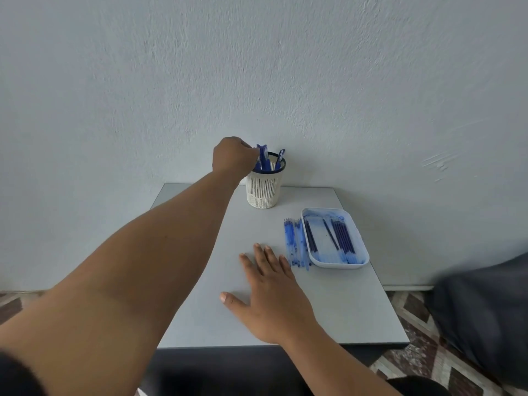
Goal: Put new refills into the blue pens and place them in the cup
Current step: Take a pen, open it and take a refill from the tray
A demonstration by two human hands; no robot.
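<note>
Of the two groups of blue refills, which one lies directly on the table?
The loose bunch of blue refills left of the white plastic tray, beside the right hand; the others lie inside the tray.

Soft, even, bluish daylight with faint shadows; wide-angle bending at the edges (the lower corners look blurred).

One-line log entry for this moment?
left hand: closed on pen at cup | right hand: flat on table, open | refills: in tray
</note>
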